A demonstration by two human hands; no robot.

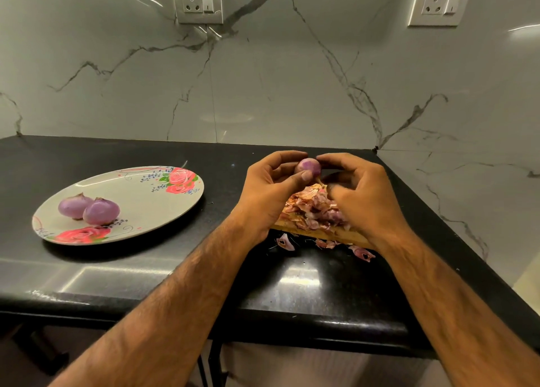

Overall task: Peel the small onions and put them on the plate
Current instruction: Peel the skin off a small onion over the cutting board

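Small onion (pixel 308 167) purple, glossy, mostly peeled; pinched by left hand (pixel 270 189) and right hand (pixel 361 195) fingers.

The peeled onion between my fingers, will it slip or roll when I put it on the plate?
Likely to roll a little: the onion is round and the plate looks smooth. Its peeled surface looks glossy, so possibly slippery.

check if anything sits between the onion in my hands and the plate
Nothing visible does. The onion is held between the left hand and right hand; only bare black counter lies between it and the plate to its left.
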